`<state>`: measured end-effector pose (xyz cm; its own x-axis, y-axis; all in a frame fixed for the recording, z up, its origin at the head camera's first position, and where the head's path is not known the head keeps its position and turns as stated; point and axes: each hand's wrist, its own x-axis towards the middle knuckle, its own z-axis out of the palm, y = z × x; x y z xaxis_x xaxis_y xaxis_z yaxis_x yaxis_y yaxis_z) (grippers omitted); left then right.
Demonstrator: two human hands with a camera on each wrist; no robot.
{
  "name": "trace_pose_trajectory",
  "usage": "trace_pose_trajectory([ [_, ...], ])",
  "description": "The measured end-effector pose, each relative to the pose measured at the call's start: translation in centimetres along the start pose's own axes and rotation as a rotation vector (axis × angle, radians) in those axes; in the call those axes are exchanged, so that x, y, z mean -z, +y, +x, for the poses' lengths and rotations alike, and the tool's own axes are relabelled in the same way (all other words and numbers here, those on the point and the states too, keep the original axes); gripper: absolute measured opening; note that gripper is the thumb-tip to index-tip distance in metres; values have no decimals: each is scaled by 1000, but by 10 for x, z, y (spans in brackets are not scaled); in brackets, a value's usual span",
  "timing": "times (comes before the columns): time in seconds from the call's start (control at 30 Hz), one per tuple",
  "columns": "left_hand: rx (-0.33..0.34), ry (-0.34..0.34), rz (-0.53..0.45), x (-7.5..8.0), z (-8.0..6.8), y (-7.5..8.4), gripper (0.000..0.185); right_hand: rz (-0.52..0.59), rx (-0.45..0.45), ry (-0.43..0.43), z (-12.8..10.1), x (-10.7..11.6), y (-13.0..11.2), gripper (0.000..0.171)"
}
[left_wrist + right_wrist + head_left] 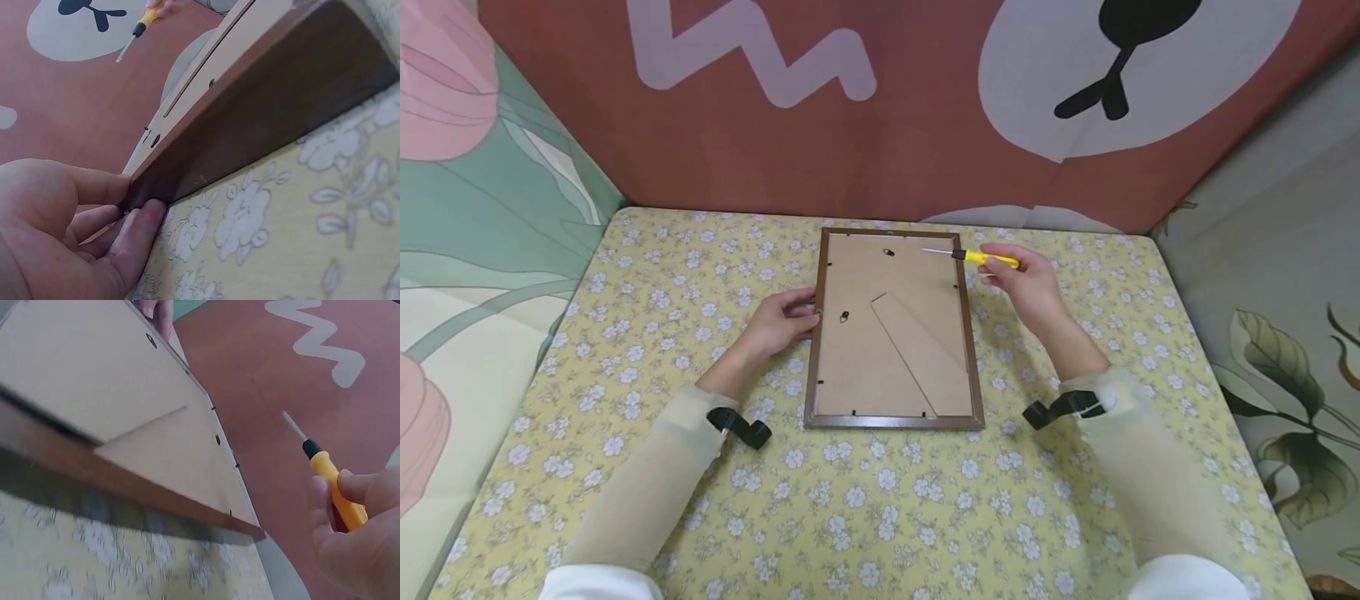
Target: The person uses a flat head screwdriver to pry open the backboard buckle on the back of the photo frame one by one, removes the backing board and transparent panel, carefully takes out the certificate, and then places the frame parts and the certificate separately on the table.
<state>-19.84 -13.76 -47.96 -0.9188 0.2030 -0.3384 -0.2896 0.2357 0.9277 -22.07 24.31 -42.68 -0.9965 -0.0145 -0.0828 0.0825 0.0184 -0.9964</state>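
A brown picture frame [895, 421] lies face down on the table, its cardboard back [880, 350] with a folded stand and metal hangers facing up. My left hand [778, 321] rests against the frame's left edge [250, 119], with a thumb and fingertips [134, 234] touching the wood. My right hand [1026, 283] hovers by the frame's upper right corner and pinches a small yellow-handled screwdriver [977, 257] [334, 487]. Its metal tip points left over the top of the backing. The screwdriver [139, 30] also shows far off in the left wrist view.
A yellow tablecloth [880, 508] with white flowers covers the table. Patterned fabric walls stand close on the left, back [850, 142] and right. Black straps sit on both wrists over pale sleeves.
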Motion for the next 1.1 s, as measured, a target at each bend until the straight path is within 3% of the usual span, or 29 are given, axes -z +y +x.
trace_pose_trajectory([
  [0.13,-23,-11,-6,2,3,2,56,75,-8,-23,9,-15,2,35],
  [0.33,-74,30,48,0,10,5,59,26,-27,-40,22,-41,4,33],
  [0.63,-82,65,156,-5,16,9,58,-7,-69,-48,40,-83,5,27],
  [1.1,-17,57,65,-2,21,8,59,18,-188,-88,60,-117,21,28],
])
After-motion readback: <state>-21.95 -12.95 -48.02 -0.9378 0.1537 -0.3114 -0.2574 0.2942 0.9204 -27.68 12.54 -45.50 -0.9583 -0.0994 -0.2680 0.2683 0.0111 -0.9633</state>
